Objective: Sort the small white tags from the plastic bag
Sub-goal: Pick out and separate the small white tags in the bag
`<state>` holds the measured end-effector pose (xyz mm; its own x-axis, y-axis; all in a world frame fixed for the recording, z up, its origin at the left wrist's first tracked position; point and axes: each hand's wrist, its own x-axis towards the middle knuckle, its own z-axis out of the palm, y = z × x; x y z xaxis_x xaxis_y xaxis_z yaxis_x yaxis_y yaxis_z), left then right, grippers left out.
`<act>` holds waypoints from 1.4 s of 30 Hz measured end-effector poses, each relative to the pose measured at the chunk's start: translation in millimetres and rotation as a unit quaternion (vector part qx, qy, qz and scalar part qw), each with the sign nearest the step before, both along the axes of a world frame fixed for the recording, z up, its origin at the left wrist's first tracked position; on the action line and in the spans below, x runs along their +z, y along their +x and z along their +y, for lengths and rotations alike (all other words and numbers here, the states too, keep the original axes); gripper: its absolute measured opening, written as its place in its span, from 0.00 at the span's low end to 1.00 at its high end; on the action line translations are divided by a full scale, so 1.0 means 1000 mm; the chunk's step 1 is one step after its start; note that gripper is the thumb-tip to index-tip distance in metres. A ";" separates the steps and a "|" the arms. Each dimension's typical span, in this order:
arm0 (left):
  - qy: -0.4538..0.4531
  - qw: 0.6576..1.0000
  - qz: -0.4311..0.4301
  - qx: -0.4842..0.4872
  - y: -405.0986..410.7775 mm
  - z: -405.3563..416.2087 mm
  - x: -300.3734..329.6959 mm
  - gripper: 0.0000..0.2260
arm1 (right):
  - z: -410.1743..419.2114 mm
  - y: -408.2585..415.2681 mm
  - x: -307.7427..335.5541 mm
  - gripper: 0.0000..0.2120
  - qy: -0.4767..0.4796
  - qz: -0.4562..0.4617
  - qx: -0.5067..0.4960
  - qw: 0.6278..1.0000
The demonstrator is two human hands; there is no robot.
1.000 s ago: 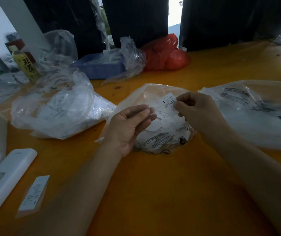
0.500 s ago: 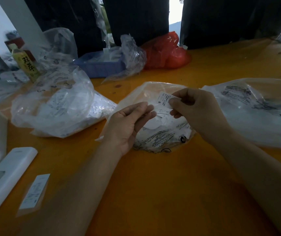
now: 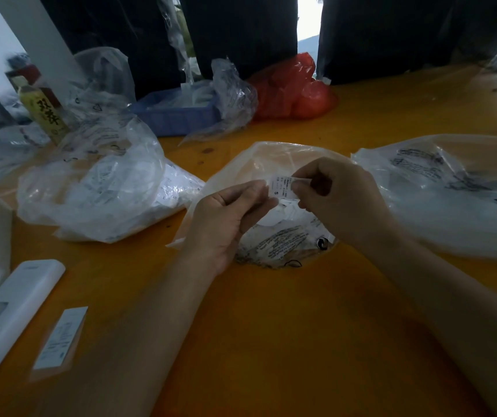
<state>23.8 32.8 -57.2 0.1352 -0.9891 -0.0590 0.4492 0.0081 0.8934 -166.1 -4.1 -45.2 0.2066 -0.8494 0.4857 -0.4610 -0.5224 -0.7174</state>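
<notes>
A small white tag (image 3: 280,188) is held up between both hands above the middle plastic bag (image 3: 271,236). It is a short rectangular slip with rows of fine dark print and a bold letter S near its lower edge. The right hand (image 3: 340,200) pinches its right edge between thumb and curled fingers; the left hand (image 3: 226,218) has loosely bent fingers whose tips meet the tag's left edge, though I cannot tell how firmly they grip. More white tags (image 3: 283,212) lie heaped inside the clear, printed bag beneath. On the orange worktop (image 3: 271,341), another clear bag (image 3: 96,191) sits at 9 o'clock of the hands and a third (image 3: 451,191) at 3 o'clock.
</notes>
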 end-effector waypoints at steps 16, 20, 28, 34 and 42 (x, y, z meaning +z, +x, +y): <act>-0.025 0.988 -0.152 -0.001 -0.009 0.009 0.004 0.13 | 0.001 0.004 -0.005 0.13 0.065 -0.047 0.046 0.996; -0.010 0.996 -0.084 0.017 -0.006 0.007 0.005 0.16 | 0.000 0.000 -0.003 0.04 0.094 -0.081 0.013 0.992; -0.019 0.992 -0.126 0.019 -0.007 0.005 0.001 0.15 | 0.014 0.011 -0.003 0.04 0.047 -0.009 0.053 0.997; -0.024 0.990 -0.141 -0.004 -0.006 0.005 0.001 0.14 | 0.015 0.012 -0.003 0.02 0.057 -0.013 0.043 0.997; -0.084 0.931 -0.318 0.155 0.008 0.001 0.005 0.07 | 0.006 0.002 0.003 0.05 0.052 -0.048 -0.029 0.997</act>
<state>32.0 33.5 -52.3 0.3703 -0.8849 0.2827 -0.2186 0.2128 0.9523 -163.7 2.0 -42.6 0.1122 -0.9052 0.4099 -0.4151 -0.4175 -0.8083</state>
